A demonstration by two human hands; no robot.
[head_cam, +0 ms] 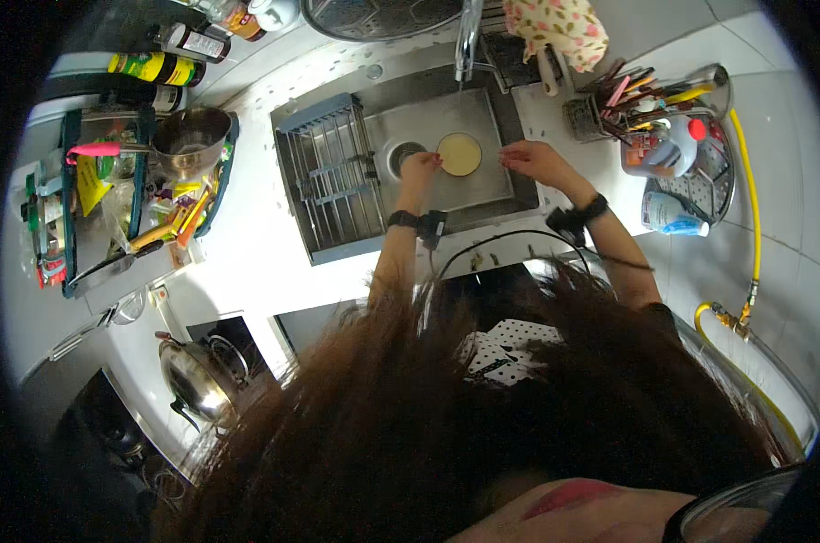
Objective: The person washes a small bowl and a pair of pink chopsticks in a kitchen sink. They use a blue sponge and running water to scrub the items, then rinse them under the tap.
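A round, pale-yellow dish or lid (459, 154) with a dark rim is over the stainless-steel sink (410, 119). My left hand (420, 171) pinches its left edge between the fingertips, beside the round drain (403, 152). My right hand (537, 163) is to the right of the disc, apart from it, near the sink's right wall. Its fingers point left, with nothing seen in them. From above, the faucet (466, 47) reaches over the basin, and a thin stream of water seems to fall from it. Black bands with small devices sit on both wrists.
A wire drying rack (335, 176) spans the sink's left side. On the right stand a utensil basket (586, 119), a red-capped jug (668, 146) and a blue-and-white bottle (675, 214). Leftward are a pink-handled saucepan (191, 139) on a shelf, several condiment bottles and a metal wok (196, 380).
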